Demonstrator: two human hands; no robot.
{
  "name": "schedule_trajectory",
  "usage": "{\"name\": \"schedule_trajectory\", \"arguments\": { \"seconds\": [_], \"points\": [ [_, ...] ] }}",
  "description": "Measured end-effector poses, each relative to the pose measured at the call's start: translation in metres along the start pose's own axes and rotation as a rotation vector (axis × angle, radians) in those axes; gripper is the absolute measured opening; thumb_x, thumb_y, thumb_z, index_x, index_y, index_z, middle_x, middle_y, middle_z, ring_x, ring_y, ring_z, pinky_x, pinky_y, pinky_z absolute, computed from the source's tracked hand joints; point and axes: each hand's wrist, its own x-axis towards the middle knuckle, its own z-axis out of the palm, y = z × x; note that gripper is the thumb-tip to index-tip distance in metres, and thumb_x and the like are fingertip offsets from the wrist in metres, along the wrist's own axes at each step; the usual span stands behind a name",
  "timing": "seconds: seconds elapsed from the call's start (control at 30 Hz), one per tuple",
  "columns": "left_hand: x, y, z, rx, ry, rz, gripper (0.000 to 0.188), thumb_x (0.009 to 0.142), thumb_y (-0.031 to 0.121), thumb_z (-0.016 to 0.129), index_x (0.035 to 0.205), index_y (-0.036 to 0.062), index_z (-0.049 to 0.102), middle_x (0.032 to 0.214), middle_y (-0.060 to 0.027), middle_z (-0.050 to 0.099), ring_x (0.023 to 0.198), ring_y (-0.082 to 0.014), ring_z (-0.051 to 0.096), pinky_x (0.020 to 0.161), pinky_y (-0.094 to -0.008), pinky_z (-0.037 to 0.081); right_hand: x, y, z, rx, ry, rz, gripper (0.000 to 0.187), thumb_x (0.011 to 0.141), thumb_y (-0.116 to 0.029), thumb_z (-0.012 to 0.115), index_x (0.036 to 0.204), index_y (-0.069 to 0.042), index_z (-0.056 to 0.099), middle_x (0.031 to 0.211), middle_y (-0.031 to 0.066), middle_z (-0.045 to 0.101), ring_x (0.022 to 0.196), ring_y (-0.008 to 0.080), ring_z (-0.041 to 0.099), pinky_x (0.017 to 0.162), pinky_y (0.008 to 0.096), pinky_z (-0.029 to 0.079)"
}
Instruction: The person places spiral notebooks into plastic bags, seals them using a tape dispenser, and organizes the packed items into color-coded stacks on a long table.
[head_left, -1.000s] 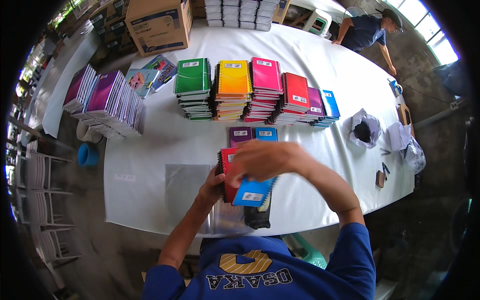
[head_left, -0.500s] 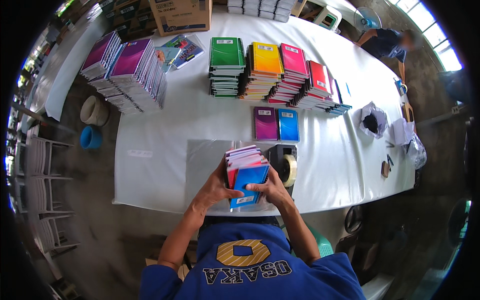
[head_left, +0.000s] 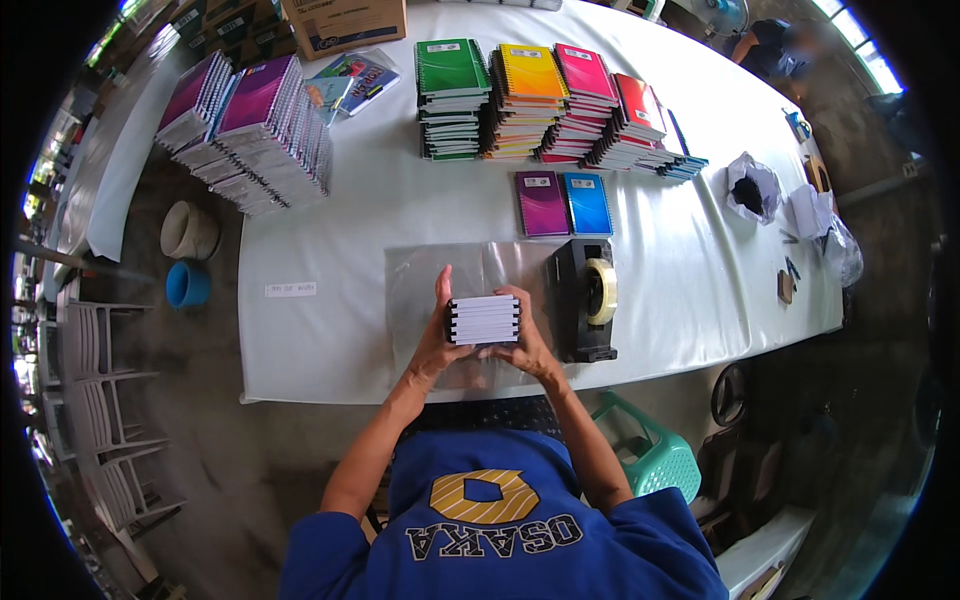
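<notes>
Between my two hands stands a stack of several small spiral notebooks (head_left: pixel 484 320), its white page edges facing up. My left hand (head_left: pixel 437 328) presses its left side, with one digit pointing away from the stack. On the opposite side, the fingers of my right hand (head_left: pixel 526 334) curl around the stack. Beneath them a clear plastic sheet (head_left: pixel 412 290) lies on the table. A black tape dispenser (head_left: pixel 570 300) with a roll of clear tape (head_left: pixel 601 291) is just right of my right hand. Beyond it, a purple notebook (head_left: pixel 542 204) and a blue notebook (head_left: pixel 589 204) lie side by side.
Piles of green (head_left: pixel 447 66), yellow (head_left: pixel 532 72), pink (head_left: pixel 586 72) and red notebooks (head_left: pixel 640 105) line the far side. Wrapped purple notebooks (head_left: pixel 262 100) rise at the left. A plastic bag (head_left: pixel 752 188) is at right; a green stool (head_left: pixel 655 455) stands below the table edge. Another person (head_left: pixel 770 50) is far right.
The notebook stack has turned from showing a blue cover to standing with its page edges up. Both hands have shifted their hold around it. The view has tilted a little.
</notes>
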Motion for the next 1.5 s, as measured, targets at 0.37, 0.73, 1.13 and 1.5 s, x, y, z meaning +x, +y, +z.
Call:
{"name": "schedule_trajectory", "arguments": {
  "seconds": [0.37,0.73,1.13,1.5],
  "points": [
    [0.003,0.01,-0.036,0.053,-0.213,-0.072,0.116,0.069,0.029,0.082,0.153,0.0086,0.004,0.155,-0.0163,0.021,0.145,-0.0303,0.016,0.116,-0.0454,0.013,0.008,-0.015,-0.006,-0.134,-0.067,0.036,0.089,0.065,-0.02,0.087,0.134,-0.003,0.034,0.128,0.0145,0.044,0.121,0.0302,0.046,0.103,0.0387,0.038],
    [0.07,0.075,-0.038,0.024,-0.32,-0.339,0.104,0.069,0.023,0.083,0.152,0.0116,0.021,0.154,-0.0191,0.026,0.146,-0.0321,0.015,0.117,-0.0491,0.009,0.006,-0.013,-0.004,-0.099,-0.073,0.054,0.085,0.066,-0.013,0.085,0.132,-0.005,0.033,0.123,0.0151,0.049,0.118,0.0301,0.05,0.099,0.0392,0.041],
    [0.076,0.068,-0.036,0.203,-0.454,-0.236,0.107,0.063,0.024,0.083,0.151,0.0101,0.024,0.156,-0.0125,0.026,0.146,-0.0269,0.016,0.118,-0.0426,0.009,0.006,-0.01,-0.004,-0.133,-0.072,0.041,0.087,0.064,-0.011,0.086,0.132,-0.005,0.032,0.123,0.0152,0.048,0.118,0.0318,0.05,0.1,0.0405,0.042],
    [0.073,0.083,-0.029,0.349,-0.541,-0.19,0.107,0.06,0.026,0.084,0.15,0.0114,0.027,0.155,-0.0071,0.029,0.146,-0.0272,0.018,0.119,-0.0419,0.012,0.005,-0.01,-0.004,-0.142,-0.07,0.045,0.089,0.063,-0.012,0.086,0.132,-0.005,0.031,0.124,0.0152,0.048,0.119,0.0314,0.049,0.1,0.0406,0.041]
  ]
}}
